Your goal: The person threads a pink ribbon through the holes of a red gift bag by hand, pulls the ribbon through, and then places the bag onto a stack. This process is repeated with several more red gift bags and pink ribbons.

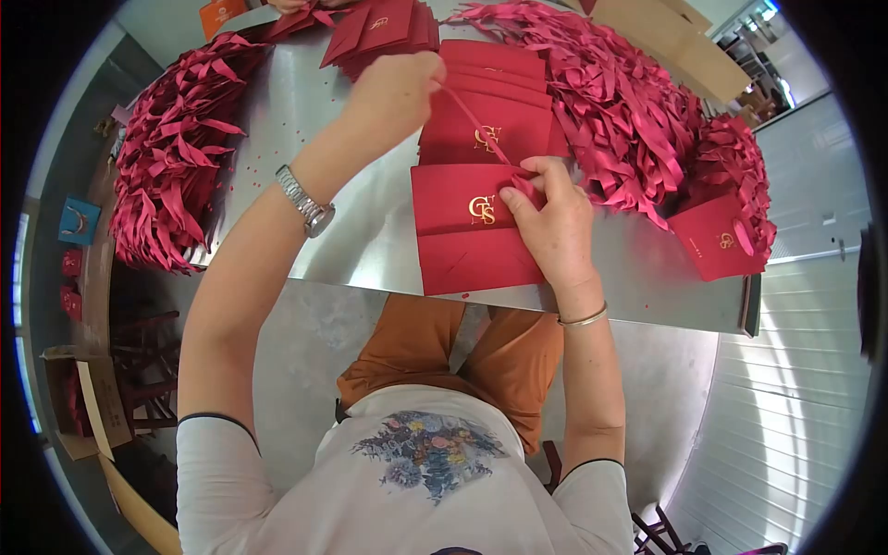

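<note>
Metal table (347, 236); room to move left of red bag. Ribboned heaps (615, 111) along right side, more (176, 171) at left. Red bag (449, 248) flat near table's near edge, gold letters upright to wearer (outline nearly square, long axis unclear), top edge against bag stack (453, 129). Left hand (400, 88) closed on ribbon (479, 127), drawn diagonally; right hand (555, 220) pinches ribbon at bag's upper right, thumb and finger nearly together.

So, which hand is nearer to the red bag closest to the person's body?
Right. The right hand is at the right side of the red bag; the left hand is farther, beyond its far edge, holding a ribbon.
</note>
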`<control>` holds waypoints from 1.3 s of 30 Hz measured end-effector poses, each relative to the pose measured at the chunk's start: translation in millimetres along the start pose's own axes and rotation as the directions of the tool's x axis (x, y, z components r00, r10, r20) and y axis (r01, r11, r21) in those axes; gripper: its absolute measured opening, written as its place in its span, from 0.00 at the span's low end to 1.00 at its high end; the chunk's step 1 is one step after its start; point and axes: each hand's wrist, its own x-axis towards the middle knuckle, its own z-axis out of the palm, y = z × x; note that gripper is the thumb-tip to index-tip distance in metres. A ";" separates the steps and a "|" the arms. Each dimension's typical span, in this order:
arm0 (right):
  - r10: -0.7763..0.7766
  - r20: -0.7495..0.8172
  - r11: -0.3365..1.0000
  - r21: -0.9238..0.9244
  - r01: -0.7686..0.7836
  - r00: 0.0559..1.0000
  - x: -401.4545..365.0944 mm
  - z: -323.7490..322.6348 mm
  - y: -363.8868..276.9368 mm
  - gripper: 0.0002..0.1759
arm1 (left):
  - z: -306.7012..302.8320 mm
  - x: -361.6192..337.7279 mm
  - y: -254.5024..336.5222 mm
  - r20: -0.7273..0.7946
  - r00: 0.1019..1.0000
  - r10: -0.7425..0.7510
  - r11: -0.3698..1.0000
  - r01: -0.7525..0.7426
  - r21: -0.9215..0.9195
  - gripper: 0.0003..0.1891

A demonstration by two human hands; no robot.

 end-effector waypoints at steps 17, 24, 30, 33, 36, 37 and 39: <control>0.043 -0.147 0.992 0.126 -0.025 0.988 -7.1 12.3 3.7 0.15 | -17.7 -72.3 35.5 0.493 0.837 -0.239 0.838 0.434 -0.331 0.10; -0.076 -0.188 0.991 0.090 0.095 0.979 -11.4 0.0 5.5 0.15 | -2.5 -74.4 31.1 0.449 0.833 -0.325 0.755 0.514 -0.407 0.10; 0.096 0.010 0.988 0.120 -0.097 0.995 -36.8 -60.6 8.7 0.15 | -10.8 -73.4 25.2 0.414 0.827 -0.380 0.722 0.545 -0.427 0.07; 0.263 0.133 0.850 0.436 -0.295 0.956 -54.1 -87.5 16.8 0.12 | -7.9 -75.5 20.4 0.434 0.797 -0.420 0.662 0.596 -0.454 0.07; 0.209 0.206 0.643 0.707 -0.293 0.956 -71.8 -99.9 29.5 0.11 | -5.9 -76.1 21.7 0.466 0.768 -0.438 0.605 0.636 -0.479 0.07; 0.157 0.216 0.571 0.777 -0.267 0.964 -75.8 -100.4 32.3 0.17 | -6.5 -75.1 22.9 0.496 0.743 -0.449 0.566 0.666 -0.486 0.07; 0.113 0.207 0.474 0.849 -0.236 0.972 -79.6 -98.5 26.6 0.21 | -6.6 -75.2 24.0 0.507 0.742 -0.440 0.546 0.669 -0.505 0.07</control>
